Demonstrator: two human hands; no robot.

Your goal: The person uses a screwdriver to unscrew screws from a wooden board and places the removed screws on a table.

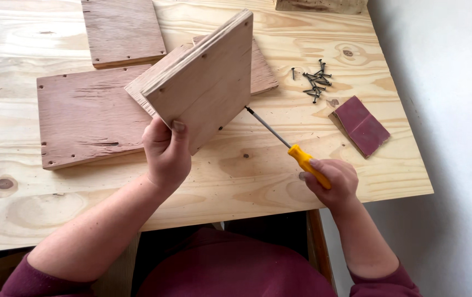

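Wooden panel in left hand; yellow-handled screwdriver in right hand

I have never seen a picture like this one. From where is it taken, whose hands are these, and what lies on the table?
There is one picture, from a camera worn on a person's head, looking down at their own two bare hands. The left hand holds up two joined wooden boards, tilted. The right hand has its grip on a yellow-handled screwdriver, whose tip meets the boards' edge. On the pale wooden table lie a large flat board, a smaller board, a heap of dark screws and folded reddish sandpaper.
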